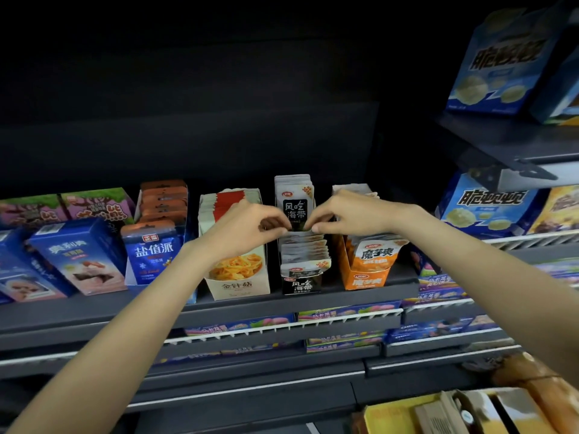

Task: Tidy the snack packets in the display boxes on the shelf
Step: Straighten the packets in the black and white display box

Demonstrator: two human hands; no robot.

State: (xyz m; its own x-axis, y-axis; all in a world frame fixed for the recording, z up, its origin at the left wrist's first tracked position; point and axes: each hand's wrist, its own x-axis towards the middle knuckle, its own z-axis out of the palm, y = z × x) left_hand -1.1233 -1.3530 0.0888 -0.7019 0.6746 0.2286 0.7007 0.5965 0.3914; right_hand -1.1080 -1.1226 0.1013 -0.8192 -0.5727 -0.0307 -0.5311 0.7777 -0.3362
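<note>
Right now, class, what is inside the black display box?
The black box holds a row of grey-white packets. Both hands, left and right, pinch an upright packet. The box's bottom is covered.

I see both hands at the black cardboard display box [301, 285] in the middle of the dark grey metal shelf [219, 305]. My left hand [247, 228] and right hand [351, 214] each pinch a lower corner of an upright black-and-white foil snack packet [295, 208] with curled fingers [275, 221]. Left of that box stands a cream display box [241, 286], to its right an orange display box [366, 277].
</note>
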